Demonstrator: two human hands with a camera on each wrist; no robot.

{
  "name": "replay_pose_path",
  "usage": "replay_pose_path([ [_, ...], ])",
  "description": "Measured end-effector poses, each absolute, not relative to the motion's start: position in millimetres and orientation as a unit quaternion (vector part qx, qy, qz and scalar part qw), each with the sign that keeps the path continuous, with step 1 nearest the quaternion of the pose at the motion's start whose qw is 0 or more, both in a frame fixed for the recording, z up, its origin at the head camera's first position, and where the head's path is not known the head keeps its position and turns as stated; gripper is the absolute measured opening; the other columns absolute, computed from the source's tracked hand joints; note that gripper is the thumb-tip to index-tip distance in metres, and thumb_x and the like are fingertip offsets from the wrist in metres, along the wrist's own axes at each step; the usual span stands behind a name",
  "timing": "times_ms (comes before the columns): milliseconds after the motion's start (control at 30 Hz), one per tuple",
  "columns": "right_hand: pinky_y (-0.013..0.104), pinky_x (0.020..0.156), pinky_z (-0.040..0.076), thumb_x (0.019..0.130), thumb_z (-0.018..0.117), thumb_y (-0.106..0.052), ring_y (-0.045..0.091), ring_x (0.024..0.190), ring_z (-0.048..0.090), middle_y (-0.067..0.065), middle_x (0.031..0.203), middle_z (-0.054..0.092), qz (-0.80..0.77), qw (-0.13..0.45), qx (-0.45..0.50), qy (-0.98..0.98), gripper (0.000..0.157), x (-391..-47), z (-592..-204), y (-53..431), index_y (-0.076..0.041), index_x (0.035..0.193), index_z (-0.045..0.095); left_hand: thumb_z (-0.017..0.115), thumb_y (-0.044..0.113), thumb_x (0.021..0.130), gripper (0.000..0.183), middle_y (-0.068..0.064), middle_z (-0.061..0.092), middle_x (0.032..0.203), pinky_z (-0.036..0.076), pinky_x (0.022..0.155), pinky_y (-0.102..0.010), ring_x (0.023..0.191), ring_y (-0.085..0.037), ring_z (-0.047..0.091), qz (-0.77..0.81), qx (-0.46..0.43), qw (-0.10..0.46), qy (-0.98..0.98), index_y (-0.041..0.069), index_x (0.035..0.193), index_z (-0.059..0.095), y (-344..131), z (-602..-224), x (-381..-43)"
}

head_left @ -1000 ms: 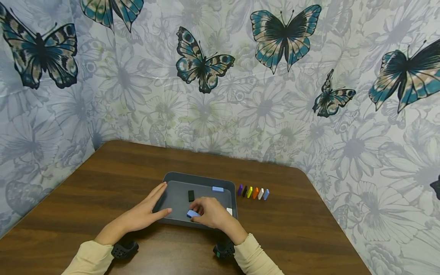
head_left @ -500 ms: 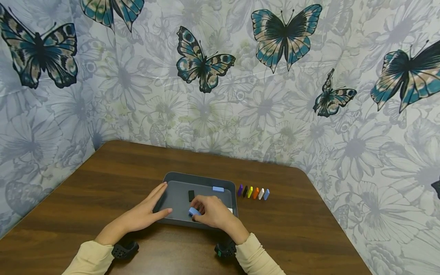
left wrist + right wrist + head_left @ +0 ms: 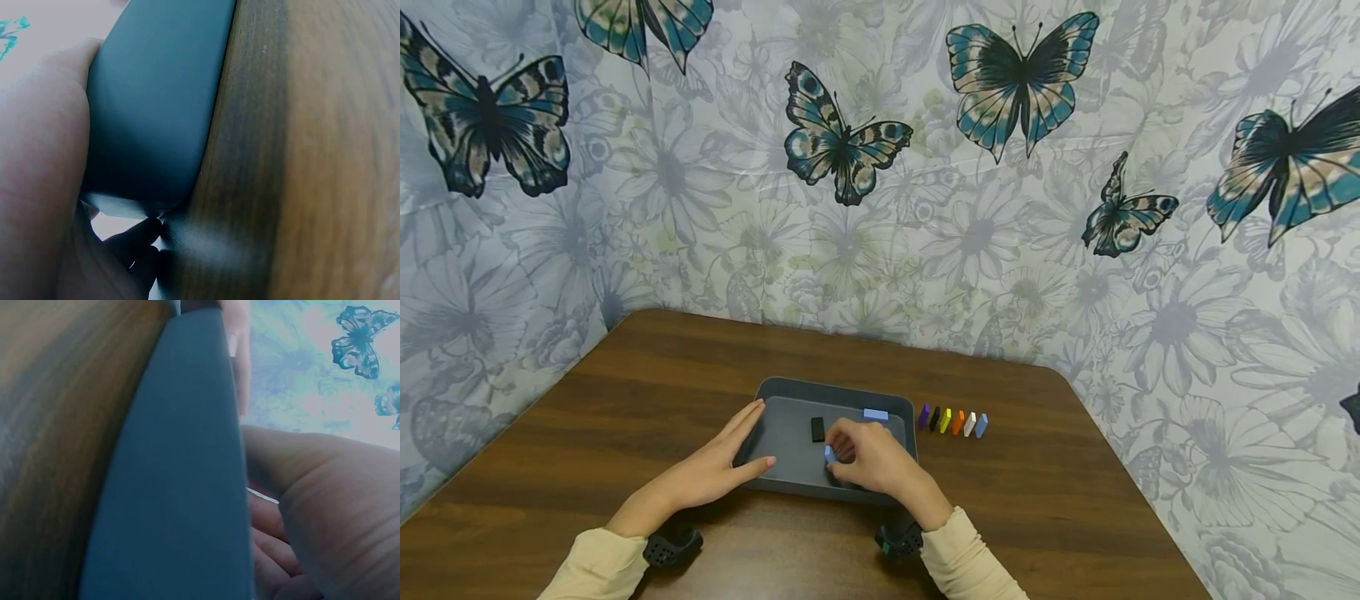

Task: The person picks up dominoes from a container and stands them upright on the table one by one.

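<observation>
My right hand (image 3: 874, 458) pinches a light-blue domino block (image 3: 829, 454) between thumb and fingers, over the front half of a grey tray (image 3: 784, 446). The block stands on edge, partly covered by the fingers. My left hand (image 3: 715, 471) rests along the tray's left side, fingers straight and thumb spread over the near edge. Inside the tray lie a black block (image 3: 817, 429) and, near the back wall, another light-blue block (image 3: 876, 414). In the right wrist view the tray's outer wall (image 3: 175, 456) hides the block, with the right hand's heel beside it.
Right of the tray, a row of upright blocks runs across the wooden table (image 3: 1045, 500): purple (image 3: 923, 416), black (image 3: 935, 418), yellow (image 3: 946, 420), orange (image 3: 958, 422), white (image 3: 970, 423) and light blue (image 3: 981, 425). A butterfly-print cloth hangs behind the table.
My right hand has moved slightly right and back, turning the light-blue block from lying flat to standing on edge. A white block in the tray is now hidden behind it. The left hand stays put.
</observation>
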State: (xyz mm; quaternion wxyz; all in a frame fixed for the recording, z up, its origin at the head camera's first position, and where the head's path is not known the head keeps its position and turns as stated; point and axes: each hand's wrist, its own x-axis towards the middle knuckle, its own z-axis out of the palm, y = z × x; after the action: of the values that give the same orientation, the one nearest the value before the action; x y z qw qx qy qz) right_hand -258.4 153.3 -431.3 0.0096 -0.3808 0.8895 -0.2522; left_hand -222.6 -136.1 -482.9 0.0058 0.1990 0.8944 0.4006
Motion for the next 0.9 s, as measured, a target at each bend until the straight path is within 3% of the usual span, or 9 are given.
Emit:
replay_pose_path([
  [400,0.018,0.08,0.056,0.091,0.078,-0.009,0.007,0.092,0.072,0.002,0.104,0.076,-0.258,0.002,-0.394,0.882,0.025,-258,-419,165,-0.005,0.115,0.071,0.061,0.049,0.103,0.094,-0.018,0.0,0.173,0.024,0.115,-0.072,0.157,-0.046,0.008,0.399,0.198,0.007,0.895,0.005,0.166,0.007,-135,-481,-219],
  [900,0.023,0.086,0.058,0.093,0.076,-0.009,0.016,0.1,0.074,0.008,0.111,0.074,-0.286,0.019,-0.371,0.883,0.023,-260,-405,180,-0.007,0.115,0.069,0.06,0.05,0.103,0.094,-0.016,-0.001,0.173,0.024,0.115,-0.073,0.157,-0.046,0.008,0.398,0.198,0.011,0.896,0.007,0.167,0.006,-136,-481,-220],
])
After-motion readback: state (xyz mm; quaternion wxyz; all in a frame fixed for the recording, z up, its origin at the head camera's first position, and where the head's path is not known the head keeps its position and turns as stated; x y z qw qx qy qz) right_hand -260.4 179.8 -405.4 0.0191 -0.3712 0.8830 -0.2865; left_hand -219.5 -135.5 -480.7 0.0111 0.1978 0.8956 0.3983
